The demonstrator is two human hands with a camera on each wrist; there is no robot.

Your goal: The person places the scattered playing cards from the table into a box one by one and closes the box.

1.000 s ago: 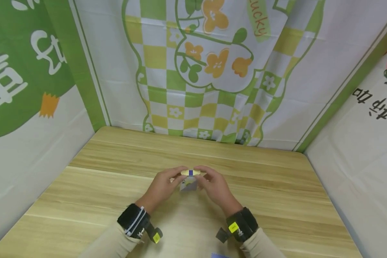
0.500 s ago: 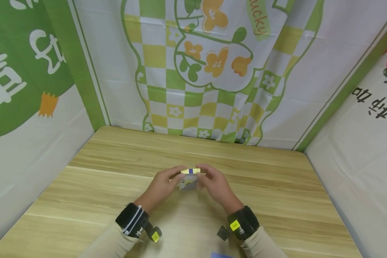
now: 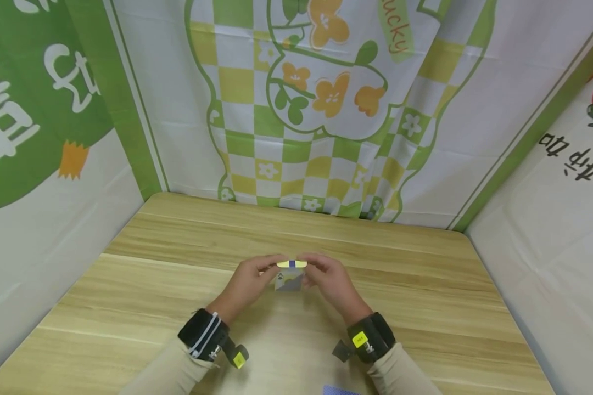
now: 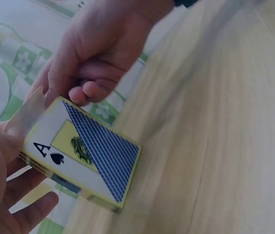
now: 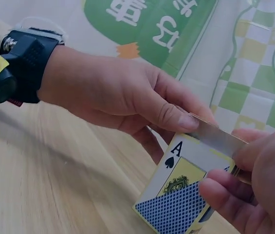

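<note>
A card box (image 3: 289,282), printed with an ace of spades and a blue checked corner, is held up in front of me between both hands. Its top flap (image 4: 27,116) stands raised from the box's upper end. My left hand (image 3: 249,282) pinches the flap end at the left corner, thumb on the near side. At the opposite corner, my right hand (image 3: 333,281) pinches the same end between thumb and index finger. The right wrist view shows the box's face (image 5: 176,183) tilted, with the right hand's lower fingers beside its edge. What is inside the box is hidden.
A wooden table (image 3: 400,307) lies beneath the hands. At its near edge a blue patterned piece (image 3: 341,390) is partly cut off by the frame. Printed cloths (image 3: 316,164) hang behind the table and on both sides.
Both hands keep their grip on the card box. The box's top end tips slightly and settles back, while the hands stay in almost the same place.
</note>
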